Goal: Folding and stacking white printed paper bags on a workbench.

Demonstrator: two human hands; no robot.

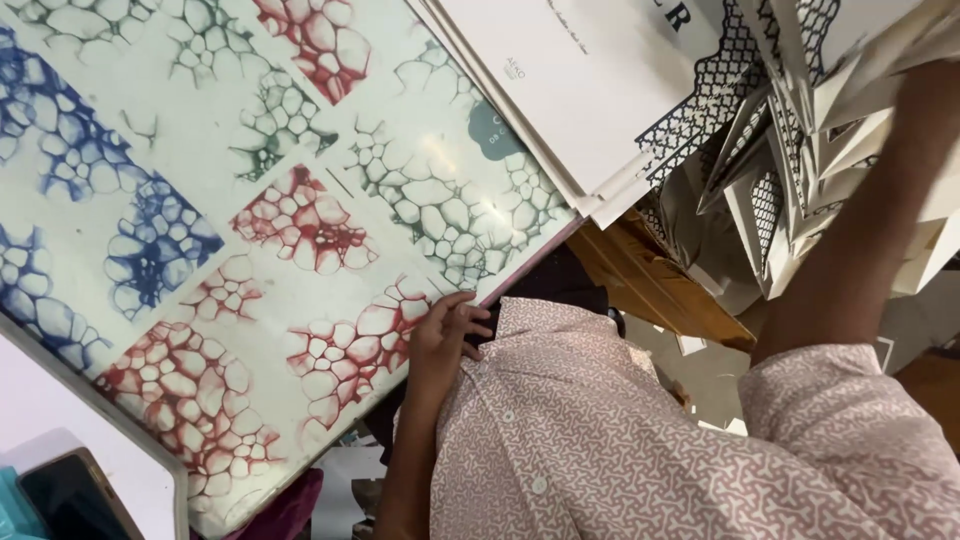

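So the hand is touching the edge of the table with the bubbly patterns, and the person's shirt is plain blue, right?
Not quite. The shirt is pink with a small white pattern, not plain blue, as the head view shows. The rest is right: the hand is touching the edge of the table with the bubbly patterns.

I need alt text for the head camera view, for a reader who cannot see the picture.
A person in a pink patterned shirt rests one hand on the edge of a large glossy sheet printed with blue, red and green cell-like patterns, while the other arm reaches up into a pile of folded white card pieces with black lattice print. A dark phone lies nearby.
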